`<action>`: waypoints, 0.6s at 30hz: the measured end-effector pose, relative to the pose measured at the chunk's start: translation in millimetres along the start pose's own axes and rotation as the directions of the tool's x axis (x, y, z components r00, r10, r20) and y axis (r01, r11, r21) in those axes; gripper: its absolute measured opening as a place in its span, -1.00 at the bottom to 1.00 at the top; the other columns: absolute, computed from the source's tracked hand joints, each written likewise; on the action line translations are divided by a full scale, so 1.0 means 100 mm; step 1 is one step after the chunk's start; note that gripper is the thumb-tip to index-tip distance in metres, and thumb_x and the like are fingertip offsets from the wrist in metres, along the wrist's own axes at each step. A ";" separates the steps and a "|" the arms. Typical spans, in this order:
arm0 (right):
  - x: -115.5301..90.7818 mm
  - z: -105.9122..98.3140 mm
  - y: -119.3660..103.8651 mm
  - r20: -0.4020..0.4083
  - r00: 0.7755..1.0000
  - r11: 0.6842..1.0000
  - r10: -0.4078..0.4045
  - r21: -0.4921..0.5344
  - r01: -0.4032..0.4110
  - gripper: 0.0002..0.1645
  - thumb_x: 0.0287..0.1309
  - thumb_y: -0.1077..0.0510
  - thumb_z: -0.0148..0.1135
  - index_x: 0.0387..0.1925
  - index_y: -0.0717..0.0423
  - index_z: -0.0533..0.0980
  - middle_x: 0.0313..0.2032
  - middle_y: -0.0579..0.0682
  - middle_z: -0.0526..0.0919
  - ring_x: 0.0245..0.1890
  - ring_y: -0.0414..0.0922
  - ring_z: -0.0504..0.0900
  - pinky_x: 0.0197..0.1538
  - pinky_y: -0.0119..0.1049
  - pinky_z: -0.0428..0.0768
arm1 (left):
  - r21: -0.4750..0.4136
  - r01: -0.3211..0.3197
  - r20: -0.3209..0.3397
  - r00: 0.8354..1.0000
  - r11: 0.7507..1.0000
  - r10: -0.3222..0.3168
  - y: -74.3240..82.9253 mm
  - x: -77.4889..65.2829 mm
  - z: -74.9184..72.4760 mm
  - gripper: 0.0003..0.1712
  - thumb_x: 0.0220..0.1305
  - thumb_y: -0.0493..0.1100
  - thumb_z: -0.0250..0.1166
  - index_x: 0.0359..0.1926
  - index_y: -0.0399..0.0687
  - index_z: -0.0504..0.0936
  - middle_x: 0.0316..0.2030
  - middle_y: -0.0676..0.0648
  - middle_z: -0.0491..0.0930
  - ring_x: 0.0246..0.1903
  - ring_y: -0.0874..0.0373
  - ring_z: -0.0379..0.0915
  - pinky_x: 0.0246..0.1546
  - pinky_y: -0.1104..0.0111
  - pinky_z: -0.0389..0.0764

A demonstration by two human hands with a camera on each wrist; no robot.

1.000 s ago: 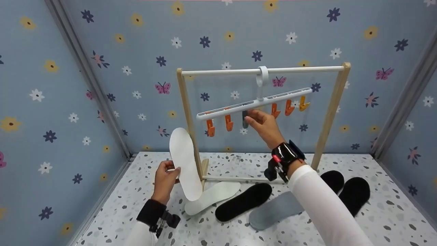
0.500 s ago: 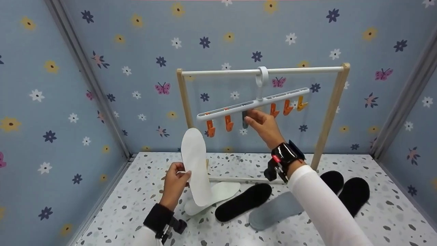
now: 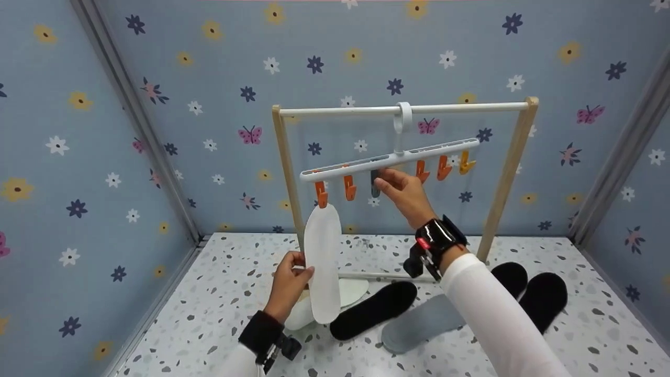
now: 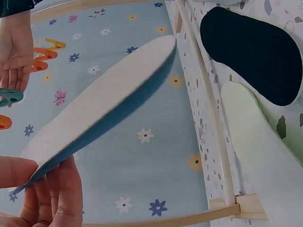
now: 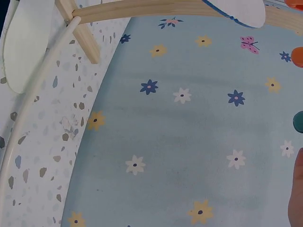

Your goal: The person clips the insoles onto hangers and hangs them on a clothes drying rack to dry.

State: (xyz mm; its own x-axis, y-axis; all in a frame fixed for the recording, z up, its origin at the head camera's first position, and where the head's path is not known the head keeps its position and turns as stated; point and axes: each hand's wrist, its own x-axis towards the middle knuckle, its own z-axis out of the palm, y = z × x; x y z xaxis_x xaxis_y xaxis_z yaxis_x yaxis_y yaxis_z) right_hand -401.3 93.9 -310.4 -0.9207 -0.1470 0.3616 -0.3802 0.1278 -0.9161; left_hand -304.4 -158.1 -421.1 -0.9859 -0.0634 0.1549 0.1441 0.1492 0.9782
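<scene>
Between thumb and fingers, my left hand (image 3: 287, 283) pinches the left edge of a white insole (image 3: 323, 267) and holds it upright. Its blue underside shows in the left wrist view. The top end of the insole is just under the leftmost orange clip (image 3: 321, 195); I cannot tell whether they touch. My right hand (image 3: 408, 195) pinches a dark green clip (image 3: 375, 184) near the middle of a white clip hanger (image 3: 348, 168). In the right wrist view, only a fingertip (image 5: 296, 189) shows at the right edge, below the green clip.
The hanger hooks over the top bar (image 3: 340, 111) of a wooden rack. More orange clips and a yellow clip (image 3: 465, 163) hang from it. On the speckled table lie a pale insole (image 3: 355, 291), a black insole (image 3: 374, 311), a grey insole (image 3: 419, 324) and two black insoles (image 3: 544, 298) farther right.
My left hand has moved right with the white insole, bringing it from beside the rack's left post to below the leftmost clip. The right hand stays at the green clip; the hanger has swung slightly.
</scene>
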 end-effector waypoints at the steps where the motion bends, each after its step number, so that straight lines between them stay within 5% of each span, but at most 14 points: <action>1: 0.00 0.00 0.00 -0.002 1.000 1.000 0.003 -0.002 -0.003 -0.43 0.22 0.05 0.21 0.19 0.26 0.41 0.12 0.15 0.52 0.08 -0.04 0.48 0.18 -0.16 0.43 | 0.000 0.002 0.003 1.000 1.000 -0.002 0.00 0.01 0.03 -0.75 0.26 -0.31 0.16 -0.07 -0.29 0.37 -0.15 -0.20 0.46 -0.30 0.13 0.50 -0.40 0.29 0.54; 18: -0.03 0.00 -0.05 -0.006 1.000 1.000 -0.006 -0.029 0.006 -0.45 0.22 0.06 0.21 0.18 0.24 0.43 0.07 0.13 0.54 0.04 -0.06 0.49 0.15 -0.18 0.44 | 0.013 -0.050 0.092 0.995 0.999 0.049 -0.04 0.06 0.45 -0.76 0.23 -0.33 0.18 -0.11 -0.27 0.38 -0.17 -0.19 0.47 -0.31 0.12 0.49 -0.39 0.29 0.58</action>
State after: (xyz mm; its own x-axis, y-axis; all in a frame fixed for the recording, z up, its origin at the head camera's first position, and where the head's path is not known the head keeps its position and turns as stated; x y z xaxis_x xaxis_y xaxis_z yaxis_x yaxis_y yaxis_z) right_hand -396.4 94.1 -306.8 -0.9191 -0.1414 0.3679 -0.3877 0.1558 -0.9085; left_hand -314.8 -114.7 -430.2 -0.9813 0.0349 0.1893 0.1924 0.1654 0.9673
